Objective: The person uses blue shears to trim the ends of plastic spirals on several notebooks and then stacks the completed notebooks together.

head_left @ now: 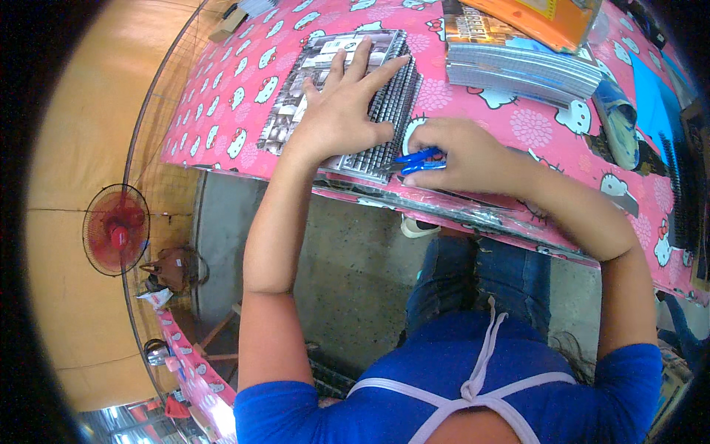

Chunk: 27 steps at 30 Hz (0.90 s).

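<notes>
A stack of wire-bound notebooks [288,111] with grey photo-print covers lies on the pink table, its black spiral edges facing right. My left hand [344,111] rests flat on the top cover with fingers spread, the thumb over the spirals. Close to the stack's near right corner, my right hand [462,155] is closed around blue-handled pliers [421,160]. Their dark jaws point left at the near end of the spirals; whether they touch a wire I cannot tell.
A thick stack of printed sheets [518,72] with an orange folder [551,22] on top lies at the back right. Beyond my right forearm are a blue patterned pouch [620,122], blue sheets [657,103] and black spiral coils [679,200]. A red fan [117,229] stands by the left wall.
</notes>
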### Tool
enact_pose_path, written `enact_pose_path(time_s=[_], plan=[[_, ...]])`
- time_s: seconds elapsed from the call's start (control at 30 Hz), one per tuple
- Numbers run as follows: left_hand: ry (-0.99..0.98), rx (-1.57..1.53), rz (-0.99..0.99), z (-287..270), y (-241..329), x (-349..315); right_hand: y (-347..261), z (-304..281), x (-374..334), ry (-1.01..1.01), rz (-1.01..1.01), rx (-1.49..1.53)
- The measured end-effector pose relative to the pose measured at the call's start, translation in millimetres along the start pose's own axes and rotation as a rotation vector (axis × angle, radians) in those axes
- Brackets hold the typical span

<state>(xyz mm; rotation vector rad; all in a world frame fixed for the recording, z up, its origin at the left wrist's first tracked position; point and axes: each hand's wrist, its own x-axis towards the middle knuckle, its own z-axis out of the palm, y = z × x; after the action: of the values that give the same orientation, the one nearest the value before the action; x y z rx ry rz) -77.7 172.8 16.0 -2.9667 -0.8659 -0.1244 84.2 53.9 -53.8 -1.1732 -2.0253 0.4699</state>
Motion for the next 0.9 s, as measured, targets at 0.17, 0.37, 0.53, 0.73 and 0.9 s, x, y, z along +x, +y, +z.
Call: enact_pose_path(time_s=[0.17,0.37,0.53,0.73,0.9], plan=[[0.004,0.031,-0.009,0,3,1,-4,-18,9,-0.397,0.779,0.753],[0.006,0.040,-0.012,3,0,0,6,-6,-12,0.118,-0.109,-0.263],[0.021,0.002,0.001,0,1,0,10,0,-3,0.095,-0.133,-0.156],[0.032,-0.002,-0.014,3,1,-2,-3,-21,16,-0.405,0.776,0.645],[0.041,0.005,-0.012,4,1,0,0,-10,-8,-0.059,0.026,-0.173]])
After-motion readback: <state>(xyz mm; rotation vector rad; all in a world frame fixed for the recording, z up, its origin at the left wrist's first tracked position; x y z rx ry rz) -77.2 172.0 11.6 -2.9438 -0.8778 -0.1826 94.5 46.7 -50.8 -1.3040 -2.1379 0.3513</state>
